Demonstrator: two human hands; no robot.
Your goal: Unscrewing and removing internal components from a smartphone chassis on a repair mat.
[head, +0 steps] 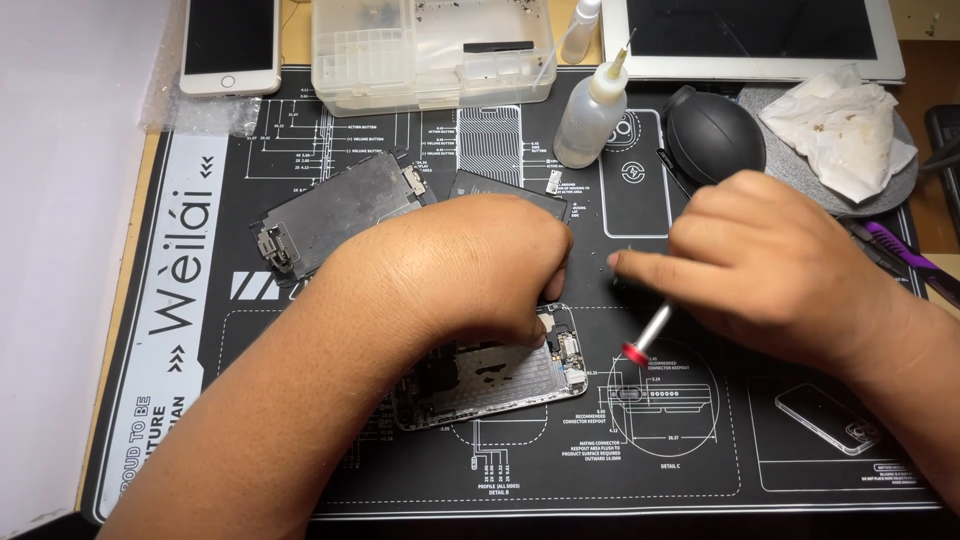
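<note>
Surface: black repair mat (700,450) with white diagrams, laid on a wooden bench; one mat.
Left hand: one left hand (470,270), curled knuckles-up, pressing down on the opened phone body; whether the fingers pinch anything underneath cannot be told.
Opened phone body: one opened phone body (500,375), lying flat near the mat's middle, insides up, its upper part hidden under the left hand.
Right hand: one right hand (770,265), fingers closed around the screwdriver, forefinger stretched left along it.
Screwdriver: one screwdriver (648,335), silver shaft with a red ring at its lower end, slanting out below the right hand, just right of the phone body; its tip is hidden.
Metal plate: one grey metal plate (340,210), tilted, on the mat left of centre, partly behind the left hand.
Bottles: two clear squeeze bottles; one bottle (590,110) stands on the mat, a second (580,30) behind it.
Air blower: one black rubber air blower (715,135), beside the near bottle.
Whole phones: one white phone (230,45), face up, top left.
Tablet: one white tablet (750,40), top right.
Parts box: one clear plastic parts box (430,50), top centre.
Tissue: one crumpled tissue (840,125), on a grey round pad at the right.
</note>
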